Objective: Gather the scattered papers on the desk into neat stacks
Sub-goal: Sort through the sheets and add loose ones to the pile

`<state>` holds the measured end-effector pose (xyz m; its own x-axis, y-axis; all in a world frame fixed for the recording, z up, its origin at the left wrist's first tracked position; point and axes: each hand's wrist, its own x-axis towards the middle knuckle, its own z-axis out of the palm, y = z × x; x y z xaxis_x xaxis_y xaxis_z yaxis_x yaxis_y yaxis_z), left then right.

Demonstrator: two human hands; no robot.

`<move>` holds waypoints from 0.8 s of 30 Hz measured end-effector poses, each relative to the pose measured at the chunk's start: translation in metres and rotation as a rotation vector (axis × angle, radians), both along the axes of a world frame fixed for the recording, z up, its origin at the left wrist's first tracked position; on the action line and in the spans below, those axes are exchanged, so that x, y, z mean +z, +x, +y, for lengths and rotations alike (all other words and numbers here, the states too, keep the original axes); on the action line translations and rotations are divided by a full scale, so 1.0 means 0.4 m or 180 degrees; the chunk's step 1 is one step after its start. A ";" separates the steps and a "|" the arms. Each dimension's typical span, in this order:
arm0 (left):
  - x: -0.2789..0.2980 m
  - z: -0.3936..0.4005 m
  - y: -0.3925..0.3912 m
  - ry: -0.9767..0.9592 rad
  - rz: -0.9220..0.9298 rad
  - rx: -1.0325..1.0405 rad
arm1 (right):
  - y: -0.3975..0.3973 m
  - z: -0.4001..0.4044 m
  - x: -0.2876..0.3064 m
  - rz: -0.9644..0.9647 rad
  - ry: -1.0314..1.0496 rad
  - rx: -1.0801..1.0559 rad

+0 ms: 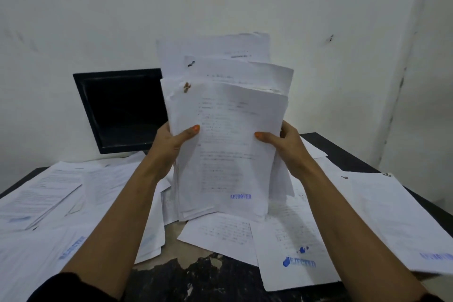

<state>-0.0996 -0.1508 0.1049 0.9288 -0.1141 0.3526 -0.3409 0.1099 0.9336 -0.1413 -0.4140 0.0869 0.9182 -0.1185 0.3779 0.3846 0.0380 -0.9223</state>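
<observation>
Above the middle of the bench [220, 277], a thick bundle of papers [228, 130] stood upright, long axis vertical, its lower edge resting on loose sheets [289, 240]. The left hand [171, 144] gripped its left edge and the right hand [286, 147] its right edge, thumbs across the front page. That printed page bore a blue "APPROVED" stamp [240, 196]; the tops were uneven. A dark monitor [122, 110] stood far left.

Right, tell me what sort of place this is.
Probably a small office or records room: a dark desk with a worn, peeling top set against a bare white wall, a black flat monitor, and loose printed sheets stamped APPROVED or REJECTED.
</observation>
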 end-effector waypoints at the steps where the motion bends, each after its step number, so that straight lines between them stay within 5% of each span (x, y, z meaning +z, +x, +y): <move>1: -0.009 0.001 0.000 -0.0053 0.0055 0.0034 | -0.003 0.001 -0.009 -0.0032 0.0015 0.0000; 12: -0.010 0.016 0.005 -0.0138 0.0135 0.0173 | -0.007 0.029 0.054 -0.0469 -0.0219 0.0070; 18: -0.010 0.020 0.007 0.0026 0.0204 0.0200 | -0.001 0.041 -0.003 -0.0136 -0.0053 0.0297; 24: 0.010 0.008 0.006 -0.0053 0.0045 0.0383 | 0.007 0.066 0.018 -0.0236 -0.0133 -0.0123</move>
<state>-0.0970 -0.1475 0.1090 0.9403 0.0044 0.3403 -0.3394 0.0845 0.9368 -0.1383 -0.3874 0.0939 0.8825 -0.1362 0.4501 0.4523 -0.0160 -0.8917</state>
